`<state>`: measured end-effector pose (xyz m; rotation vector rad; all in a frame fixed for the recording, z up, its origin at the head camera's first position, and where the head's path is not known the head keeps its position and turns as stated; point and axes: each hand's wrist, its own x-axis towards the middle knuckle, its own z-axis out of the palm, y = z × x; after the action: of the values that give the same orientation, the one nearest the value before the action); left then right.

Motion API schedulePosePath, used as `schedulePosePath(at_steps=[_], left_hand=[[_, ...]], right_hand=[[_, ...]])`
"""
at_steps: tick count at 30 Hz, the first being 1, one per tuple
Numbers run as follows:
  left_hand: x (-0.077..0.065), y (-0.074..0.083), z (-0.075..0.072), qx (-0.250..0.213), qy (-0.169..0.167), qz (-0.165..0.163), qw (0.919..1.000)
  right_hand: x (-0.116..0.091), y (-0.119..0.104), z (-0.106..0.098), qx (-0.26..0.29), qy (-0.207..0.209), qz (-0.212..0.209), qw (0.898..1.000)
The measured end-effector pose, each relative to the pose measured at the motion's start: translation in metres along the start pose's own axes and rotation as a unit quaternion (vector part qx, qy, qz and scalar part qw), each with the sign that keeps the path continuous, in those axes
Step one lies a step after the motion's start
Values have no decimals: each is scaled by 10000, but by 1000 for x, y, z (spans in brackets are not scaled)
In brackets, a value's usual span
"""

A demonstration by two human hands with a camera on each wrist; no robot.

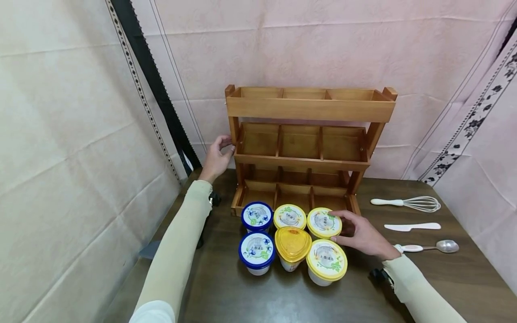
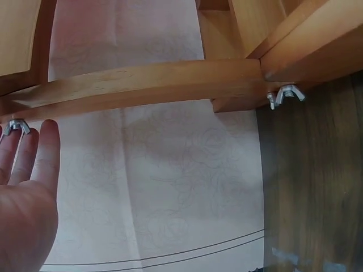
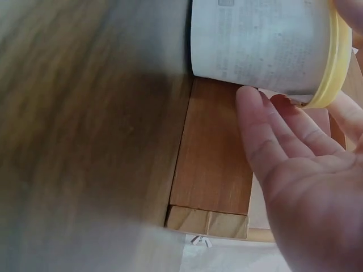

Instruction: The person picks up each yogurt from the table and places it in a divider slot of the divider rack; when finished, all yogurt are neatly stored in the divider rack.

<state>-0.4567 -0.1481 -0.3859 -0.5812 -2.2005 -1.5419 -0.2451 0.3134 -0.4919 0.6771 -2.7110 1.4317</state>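
My right hand (image 1: pixel 361 233) holds a yellow-lidded yogurt cup (image 1: pixel 324 223) at the back right of the group, thumb and fingers about its lid and side. In the right wrist view, the fingertips (image 3: pixel 252 105) lie along the white cup wall (image 3: pixel 255 45). My left hand (image 1: pixel 218 159) touches the left side of the wooden rack (image 1: pixel 308 110), its fingers extended beside a wing nut (image 2: pixel 17 126) in the left wrist view. Near the right hand stand two more round yellow-lidded cups, including one in front (image 1: pixel 326 260), a triangular yellow-lidded cup (image 1: pixel 292 244) and two blue-lidded cups (image 1: pixel 256 250).
The rack has three tiers of divided compartments and stands against a pale cloth backdrop (image 1: pixel 323 49). On the right of the brown table (image 1: pixel 242 300) lie a whisk (image 1: pixel 420 203), a white-handled knife (image 1: pixel 412 227) and a spoon (image 1: pixel 446 246).
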Motion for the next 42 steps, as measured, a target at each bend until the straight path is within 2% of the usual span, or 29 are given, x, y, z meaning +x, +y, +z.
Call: schedulePosePath(at_steps=[5,9,17,25,33,42], left_hand=[[0,1,-1,-39,64,-82,9999],[0,2,-2,-43,74,-125,9999],[4,-1,0,-333,181,-33,9993],[5,-2,1,-517,283,-71,9982],[4,-1,2,-546,270,-123,9981],[5,-3,1,-531,272,-132,9981]], right_hand=[[1,-2,-2,-23,191,-46,9998],[1,-5,-4,-101,194,-18,9998],[0,-11,-9,-150,335,17,9993],[3,-21,-20,97,465,-114,9988],[12,-26,-31,216,617,-185,9977],[28,-25,-31,240,937,-93,9953]])
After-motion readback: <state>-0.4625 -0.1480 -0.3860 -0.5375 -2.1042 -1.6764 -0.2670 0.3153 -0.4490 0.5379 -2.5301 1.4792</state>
